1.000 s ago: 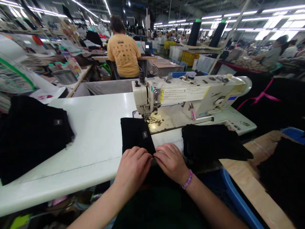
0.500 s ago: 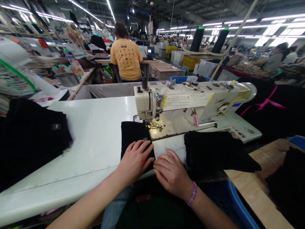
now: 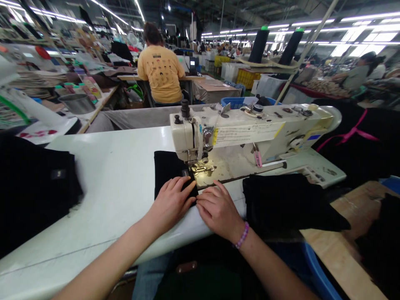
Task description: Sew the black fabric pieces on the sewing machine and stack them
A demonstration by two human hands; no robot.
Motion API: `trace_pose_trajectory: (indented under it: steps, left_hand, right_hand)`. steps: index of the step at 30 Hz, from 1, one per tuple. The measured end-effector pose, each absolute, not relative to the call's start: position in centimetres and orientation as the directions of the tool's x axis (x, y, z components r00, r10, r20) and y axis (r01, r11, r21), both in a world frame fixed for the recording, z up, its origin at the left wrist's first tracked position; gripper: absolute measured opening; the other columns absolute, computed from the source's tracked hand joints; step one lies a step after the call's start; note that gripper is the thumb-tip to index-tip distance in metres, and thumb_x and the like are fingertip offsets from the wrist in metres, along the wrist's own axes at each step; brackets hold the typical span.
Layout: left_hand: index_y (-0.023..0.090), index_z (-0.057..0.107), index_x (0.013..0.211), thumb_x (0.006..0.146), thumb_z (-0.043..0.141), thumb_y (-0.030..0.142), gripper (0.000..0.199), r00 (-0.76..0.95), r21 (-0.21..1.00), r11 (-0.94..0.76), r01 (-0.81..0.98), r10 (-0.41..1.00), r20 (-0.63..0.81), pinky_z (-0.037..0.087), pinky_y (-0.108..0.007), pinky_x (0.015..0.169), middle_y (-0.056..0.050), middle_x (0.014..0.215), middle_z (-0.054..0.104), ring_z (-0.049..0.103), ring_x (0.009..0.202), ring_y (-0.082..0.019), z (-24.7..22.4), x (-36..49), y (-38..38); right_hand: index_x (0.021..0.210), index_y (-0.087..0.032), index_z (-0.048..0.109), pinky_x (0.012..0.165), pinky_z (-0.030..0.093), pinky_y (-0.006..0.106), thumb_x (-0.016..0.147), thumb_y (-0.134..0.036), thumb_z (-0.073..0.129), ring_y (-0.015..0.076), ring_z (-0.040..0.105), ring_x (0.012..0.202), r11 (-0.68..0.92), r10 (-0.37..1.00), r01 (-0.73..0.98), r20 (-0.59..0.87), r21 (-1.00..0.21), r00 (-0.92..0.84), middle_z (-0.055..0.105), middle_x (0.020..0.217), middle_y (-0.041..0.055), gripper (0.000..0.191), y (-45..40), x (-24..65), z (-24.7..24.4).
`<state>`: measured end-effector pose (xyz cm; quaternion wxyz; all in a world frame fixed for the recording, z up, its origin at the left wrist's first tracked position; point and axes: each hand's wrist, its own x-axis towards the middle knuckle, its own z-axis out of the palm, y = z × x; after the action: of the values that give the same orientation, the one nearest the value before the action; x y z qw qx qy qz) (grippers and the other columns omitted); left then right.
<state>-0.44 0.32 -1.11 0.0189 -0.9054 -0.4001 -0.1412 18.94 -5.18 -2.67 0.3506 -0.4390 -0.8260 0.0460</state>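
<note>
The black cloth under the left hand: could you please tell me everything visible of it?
The cloth looks like matte black fabric, with a small grey label near its right edge. It lies flat on the table, by the machine's head. The left hand rests on it; the right hand is at its near right corner.

The black cloth [image 3: 164, 173] has slid toward twelve o'clock, its label [image 3: 185, 173] nearing the sewing head [image 3: 183, 139], left hand [image 3: 171, 201] and right hand [image 3: 220, 210] following.
</note>
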Motion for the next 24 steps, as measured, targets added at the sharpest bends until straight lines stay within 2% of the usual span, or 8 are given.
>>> trace_pose_trajectory:
  steps: [5, 11, 19, 24]
  left_hand:
    - [0.015, 0.069, 0.116, 0.097, 0.051, 0.025, 0.028, 0.672, 0.144, -0.731, 0.667, 0.674, 0.306, 0.054, -0.046, 0.098, -0.013, 0.121, 0.069, 0.062, 0.113, -0.027, -0.9, -0.5, -0.9]
    - [0.013, 0.072, 0.108, 0.099, 0.047, 0.024, 0.030, 0.684, 0.128, -0.771, 0.624, 0.618, 0.389, 0.057, -0.048, 0.097, -0.015, 0.117, 0.072, 0.066, 0.111, -0.028, -1.2, -0.8, -0.4]
    - [0.012, 0.073, 0.106, 0.096, 0.052, 0.024, 0.026, 0.694, 0.160, -0.766, 0.622, 0.635, 0.339, 0.057, -0.048, 0.098, -0.015, 0.118, 0.072, 0.066, 0.111, -0.028, -0.8, -1.2, 2.6]
    - [0.011, 0.073, 0.104, 0.097, 0.049, 0.025, 0.028, 0.699, 0.171, -0.759, 0.628, 0.647, 0.305, 0.057, -0.047, 0.096, -0.017, 0.116, 0.071, 0.066, 0.108, -0.029, -0.4, -1.2, 4.2]
  right_hand:
    - [0.095, -0.022, 0.073, 0.118, 0.030, 0.049, 0.097, -0.018, 0.056, 0.0195, 0.063, 0.102, 0.587, 0.769, 0.716, 0.538, -0.379, -0.346, 0.077, 0.096, 0.0019, 0.017, -3.6, 18.6, -2.7]
    - [0.097, -0.022, 0.073, 0.118, 0.029, 0.051, 0.096, -0.018, 0.058, 0.0214, 0.062, 0.103, 0.547, 0.795, 0.751, 0.513, -0.371, -0.325, 0.077, 0.102, 0.0026, 0.015, -2.2, 18.0, -2.6]
    - [0.097, -0.022, 0.073, 0.114, 0.032, 0.050, 0.095, -0.018, 0.059, 0.0233, 0.057, 0.108, 0.453, 0.845, 0.827, 0.457, -0.333, -0.278, 0.071, 0.108, 0.0058, 0.016, -0.3, 17.3, -2.4]
    - [0.094, -0.021, 0.072, 0.109, 0.036, 0.048, 0.098, -0.019, 0.054, 0.0235, 0.056, 0.105, 0.426, 0.855, 0.858, 0.438, -0.286, -0.279, 0.070, 0.103, 0.0058, 0.019, 1.0, 16.8, -2.3]
